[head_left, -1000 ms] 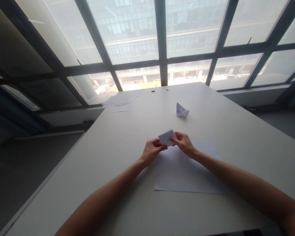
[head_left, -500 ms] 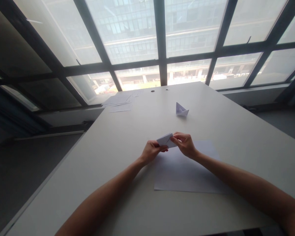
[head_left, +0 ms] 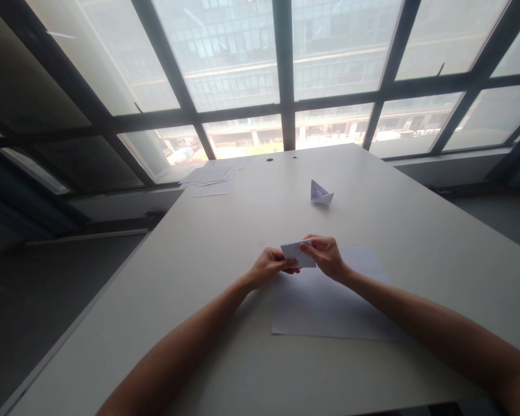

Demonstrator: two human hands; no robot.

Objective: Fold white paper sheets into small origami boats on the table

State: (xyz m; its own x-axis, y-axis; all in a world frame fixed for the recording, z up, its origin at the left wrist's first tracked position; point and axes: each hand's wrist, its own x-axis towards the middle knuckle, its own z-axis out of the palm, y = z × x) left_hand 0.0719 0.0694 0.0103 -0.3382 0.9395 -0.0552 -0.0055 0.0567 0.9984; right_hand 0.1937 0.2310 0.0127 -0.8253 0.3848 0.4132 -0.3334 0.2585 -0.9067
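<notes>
Both hands hold a small folded piece of white paper (head_left: pixel 299 255) just above the table. My left hand (head_left: pixel 269 268) pinches its left end, fingers closed round it. My right hand (head_left: pixel 328 256) grips its right end from above with thumb and fingers pressed together. Beneath the hands lies a flat white sheet (head_left: pixel 329 300). Further back on the table stands a finished white paper boat (head_left: pixel 320 193).
The white table (head_left: pixel 208 254) reaches to a wall of large windows. Several loose paper sheets (head_left: pixel 210 179) lie at its far left corner. Two small round holes (head_left: pixel 269 159) mark the far edge. The table's left edge drops to a dark floor.
The folded paper has been turned and pressed flatter, from a pointed triangular shape to a lower, more rectangular one. Both hands have stayed in the same spot, shifting slightly lower.
</notes>
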